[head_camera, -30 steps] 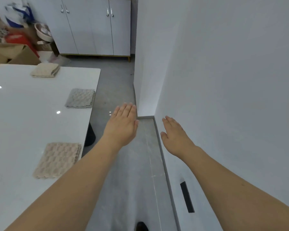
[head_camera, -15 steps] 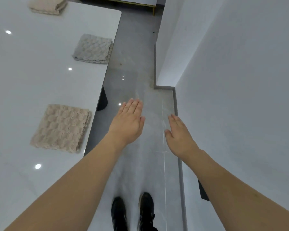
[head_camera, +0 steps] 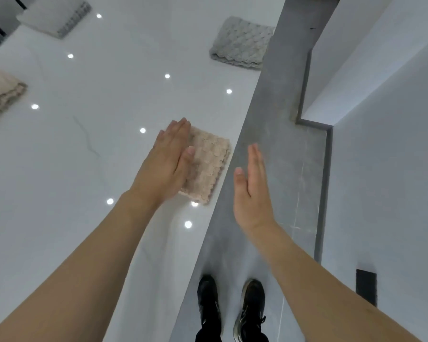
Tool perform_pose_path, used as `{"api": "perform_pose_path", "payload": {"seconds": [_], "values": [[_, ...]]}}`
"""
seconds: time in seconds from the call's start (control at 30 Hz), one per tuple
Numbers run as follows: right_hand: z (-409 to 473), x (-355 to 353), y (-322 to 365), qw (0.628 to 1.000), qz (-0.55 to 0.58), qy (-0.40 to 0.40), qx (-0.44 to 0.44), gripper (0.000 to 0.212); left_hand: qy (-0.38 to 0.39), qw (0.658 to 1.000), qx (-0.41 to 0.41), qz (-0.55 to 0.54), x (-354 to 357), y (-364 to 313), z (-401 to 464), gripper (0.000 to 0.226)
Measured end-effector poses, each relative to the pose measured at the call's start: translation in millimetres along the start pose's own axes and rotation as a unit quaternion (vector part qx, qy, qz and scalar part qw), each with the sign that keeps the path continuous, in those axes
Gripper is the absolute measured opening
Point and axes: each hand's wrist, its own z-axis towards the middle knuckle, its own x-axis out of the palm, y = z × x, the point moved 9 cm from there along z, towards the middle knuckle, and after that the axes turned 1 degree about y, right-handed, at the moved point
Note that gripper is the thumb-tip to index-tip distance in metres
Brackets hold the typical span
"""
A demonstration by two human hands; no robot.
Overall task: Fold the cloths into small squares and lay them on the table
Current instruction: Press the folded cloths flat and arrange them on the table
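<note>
Head view: my left hand (head_camera: 169, 160), flat, partly covers the folded beige cloth (head_camera: 206, 166) at the desk (head_camera: 104, 154) edge, right hand (head_camera: 251, 186) flat and empty beside it over floor; I'd square its corners gently.

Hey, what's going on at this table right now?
A person stands at the edge of a white table with both hands flat and holding nothing. The left hand is over the near beige cloth, already folded square; whether it touches is unclear. The right hand is over the floor beside the table. A grey folded cloth and two more lie farther off.
</note>
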Motion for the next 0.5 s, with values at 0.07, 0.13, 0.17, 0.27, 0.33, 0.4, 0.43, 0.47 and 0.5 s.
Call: {"api": "perform_pose_path", "payload": {"seconds": [0.07,0.13,0.17,0.27,0.33,0.4,0.43,0.47,0.5], "values": [[8.8,16.8,6.2,1.000,0.023,-0.003,-0.014,0.054,-0.005,1.000,-0.005,-0.024,-3.9,12.4,1.5,0.056],[19.9,28.7,9.8,0.999,0.040,-0.009,-0.027,0.053,-0.005,0.998,-0.015,-0.065,-3.5,19.6,5.3,0.052],[25.8,32.7,11.4,0.998,0.044,-0.013,-0.035,0.052,-0.004,0.996,-0.020,-0.086,-2.0,22.7,7.5,0.052],[42.3,43.2,15.1,0.997,0.042,-0.026,-0.059,0.052,0.002,0.993,-0.035,-0.117,4.9,33.8,12.0,0.052],[48.8,51.3,14.9,0.997,0.031,-0.030,-0.070,0.052,0.002,0.993,-0.043,-0.111,8.8,42.8,12.6,0.052],[51.9,58.2,13.7,0.996,0.004,-0.037,-0.083,0.052,-0.001,0.994,-0.042,-0.102,11.0,47.5,13.7,0.052],[52.7,60.8,12.6,0.995,-0.018,-0.043,-0.088,0.053,0.000,0.995,-0.035,-0.094,12.0,47.8,14.7,0.052],[53.3,62.7,11.6,0.994,-0.045,-0.049,-0.091,0.053,0.002,0.996,-0.027,-0.082,13.3,47.6,15.7,0.052],[54.2,64.5,10.4,0.992,-0.073,-0.055,-0.090,0.055,0.003,0.997,-0.020,-0.070,14.9,48.1,16.7,0.053]]}}
